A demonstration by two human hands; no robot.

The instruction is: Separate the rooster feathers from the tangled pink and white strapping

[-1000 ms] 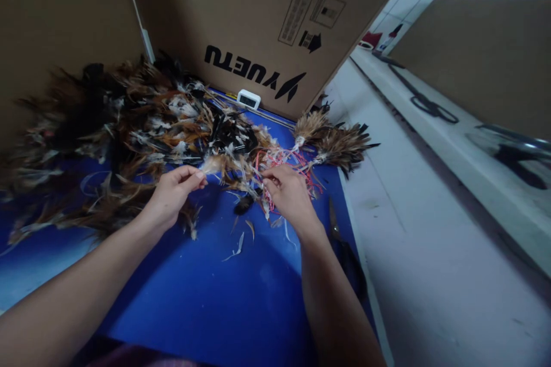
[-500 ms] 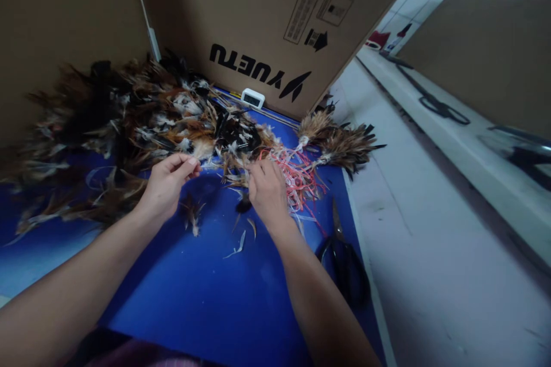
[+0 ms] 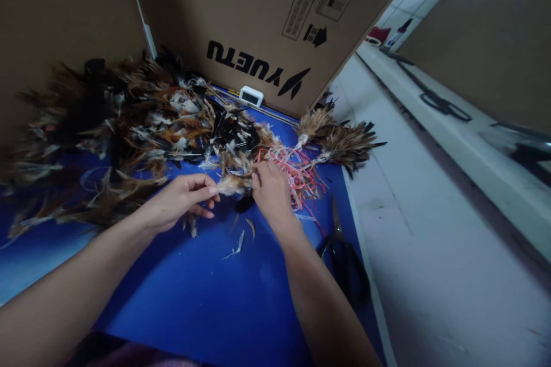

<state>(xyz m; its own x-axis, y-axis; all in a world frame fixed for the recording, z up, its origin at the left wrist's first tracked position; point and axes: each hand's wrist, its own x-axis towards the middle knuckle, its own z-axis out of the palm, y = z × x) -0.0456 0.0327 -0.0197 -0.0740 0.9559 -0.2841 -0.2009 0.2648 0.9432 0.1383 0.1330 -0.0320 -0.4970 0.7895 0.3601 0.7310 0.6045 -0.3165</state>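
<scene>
My left hand (image 3: pixel 187 202) is closed in a pinch, thumb against forefinger, on the pale fluffy end of a brown and cream feather (image 3: pixel 232 185). The feather stretches across to my right hand (image 3: pixel 272 190), whose curled fingers close on its other end; the fingertips there are partly hidden. Just right of that hand lies a tangle of pink and white strings (image 3: pixel 303 180). Behind and left of both hands spreads a large heap of brown, black and white feathers (image 3: pixel 172 120). A few loose feathers (image 3: pixel 236 246) lie on the blue table surface (image 3: pixel 206 298) below the hands.
Black-handled scissors (image 3: pixel 344 264) lie by the right table edge. Two tied feather bunches (image 3: pixel 348 143) rest at the back right. A white digital timer (image 3: pixel 251 96) stands before a tall cardboard box (image 3: pixel 181 0). A pale ledge (image 3: pixel 456 126) runs along the right.
My left hand has moved right, from the heap's edge toward my right hand, and now pinches the feather between them. My right hand has barely shifted.
</scene>
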